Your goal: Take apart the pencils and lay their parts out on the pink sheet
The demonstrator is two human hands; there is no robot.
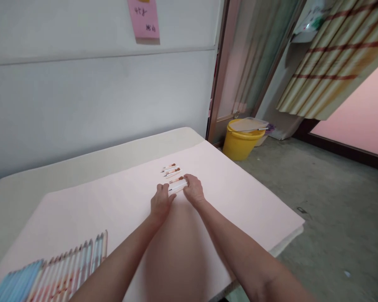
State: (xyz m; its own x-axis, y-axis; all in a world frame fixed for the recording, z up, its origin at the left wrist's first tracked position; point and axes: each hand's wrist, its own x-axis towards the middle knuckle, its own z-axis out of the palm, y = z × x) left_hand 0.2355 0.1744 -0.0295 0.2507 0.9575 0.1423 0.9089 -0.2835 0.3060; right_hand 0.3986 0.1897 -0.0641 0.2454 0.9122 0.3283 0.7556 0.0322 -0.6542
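Note:
Over a pale pink sheet (119,197), my left hand (160,203) is closed at the dark-tipped end of a white pen (178,186). My right hand (193,191) is closed around the pen's other end, its fingertips partly hiding it. Close beyond the hands, a pen piece with a brown figure on its end (175,180) lies at my right fingertips; whether it touches them I cannot tell. Farther off, several similar pens and printed pieces (172,171) lie side by side on the sheet.
At the lower left, a row of light blue pens (17,281) adjoins several pink and white pens (66,268). A white panel (97,96) with a pink note (145,19) stands behind the table (82,167). A yellow bucket (241,144) is on the floor at right.

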